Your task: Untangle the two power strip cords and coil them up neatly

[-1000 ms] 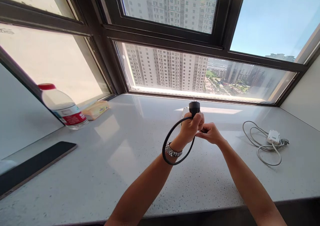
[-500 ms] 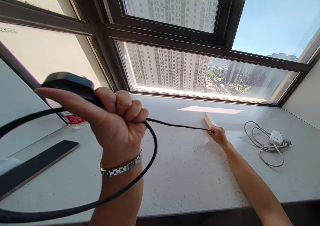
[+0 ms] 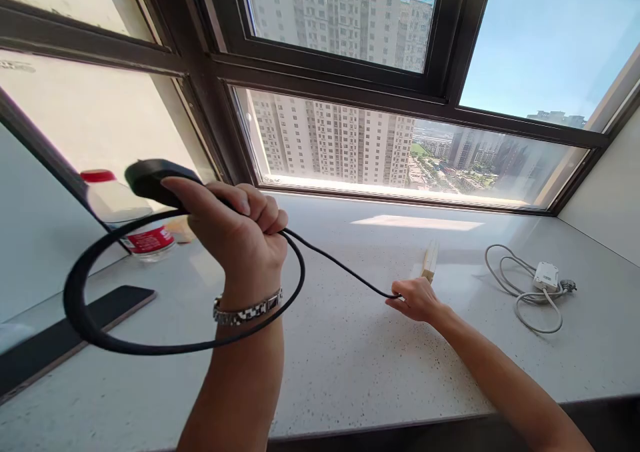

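The left hand, raised above the speckled white stone tabletop, is closed around a thick black rubber cable and its black plug; the cable hangs in a loop round the wrist. The cable runs on to the right hand, low over the tabletop, which pinches it between its fingertips. Just beyond lies a pale beige power strip. Further right lies a coiled white cord with adapter. At left stands a red-capped clear plastic bottle.
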{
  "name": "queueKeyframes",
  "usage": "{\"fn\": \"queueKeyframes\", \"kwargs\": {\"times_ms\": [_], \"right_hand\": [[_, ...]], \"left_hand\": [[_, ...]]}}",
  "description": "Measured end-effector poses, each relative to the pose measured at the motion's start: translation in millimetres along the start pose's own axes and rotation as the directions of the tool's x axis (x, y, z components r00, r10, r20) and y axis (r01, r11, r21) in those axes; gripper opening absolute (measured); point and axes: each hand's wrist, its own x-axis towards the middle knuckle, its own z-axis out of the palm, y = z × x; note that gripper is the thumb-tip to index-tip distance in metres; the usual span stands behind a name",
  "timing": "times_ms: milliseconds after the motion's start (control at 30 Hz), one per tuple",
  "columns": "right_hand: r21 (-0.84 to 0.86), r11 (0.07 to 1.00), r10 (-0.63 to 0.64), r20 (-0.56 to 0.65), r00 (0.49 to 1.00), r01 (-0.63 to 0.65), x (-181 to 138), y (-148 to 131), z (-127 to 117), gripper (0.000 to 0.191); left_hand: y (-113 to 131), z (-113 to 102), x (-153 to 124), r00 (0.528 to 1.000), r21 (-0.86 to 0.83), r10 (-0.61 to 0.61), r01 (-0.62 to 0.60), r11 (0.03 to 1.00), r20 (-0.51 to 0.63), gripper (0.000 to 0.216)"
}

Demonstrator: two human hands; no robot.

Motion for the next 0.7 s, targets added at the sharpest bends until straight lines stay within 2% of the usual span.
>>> {"fn": "queueKeyframes", "kwargs": {"times_ms": [100, 167, 267, 333, 400, 467, 500, 567, 633, 700], "right_hand": [[-0.043, 0.998, -0.045, 0.113, 0.993, 0.05, 5, -15, -6, 0.058], [-0.021, 0.99, -0.135, 0.088, 0.987, 0.138, 7, -22, -16, 0.055], [0.062, 0.965, -0.248, -0.093, 0.964, 0.254, 11, -32, -39, 0.048], [0.179, 0.94, -0.238, -0.264, 0.935, 0.29, 14, -39, -57, 0.042], [0.352, 0.891, -0.104, -0.456, 0.884, 0.287, 19, -48, -74, 0.037], [0.554, 0.784, 0.135, -0.592, 0.795, 0.279, 26, -60, -87, 0.035], [0.649, 0.707, 0.271, -0.615, 0.741, 0.28, 30, -66, -91, 0.034], [0.807, 0.518, 0.501, -0.555, 0.664, 0.283, 39, -77, -97, 0.032], [0.913, 0.323, 0.654, -0.407, 0.638, 0.251, 46, -83, -99, 0.027], [0.965, 0.16, 0.738, -0.255, 0.624, 0.206, 51, -83, -102, 0.023]], "left_hand": [[-24, -4, -6, 0.977, 0.133, 0.197, -0.207, 0.969, 0.088, 0.063], [-38, -5, -13, 0.938, 0.272, 0.287, -0.332, 0.903, 0.193, 0.059], [-50, 1, -26, 0.858, 0.425, 0.297, -0.475, 0.771, 0.42, 0.054], [-54, 8, -36, 0.803, 0.443, 0.246, -0.523, 0.728, 0.543, 0.053], [-58, 15, -45, 0.763, 0.443, 0.178, -0.529, 0.724, 0.622, 0.05], [-65, 19, -55, 0.731, 0.454, 0.093, -0.512, 0.729, 0.676, 0.043], [-68, 21, -59, 0.717, 0.462, 0.052, -0.502, 0.731, 0.696, 0.039], [-76, 22, -69, 0.677, 0.461, -0.018, -0.481, 0.746, 0.735, 0.031], [-82, 23, -77, 0.622, 0.438, -0.088, -0.437, 0.785, 0.778, 0.023], [-85, 24, -84, 0.577, 0.417, -0.148, -0.368, 0.831, 0.803, 0.018]]}}
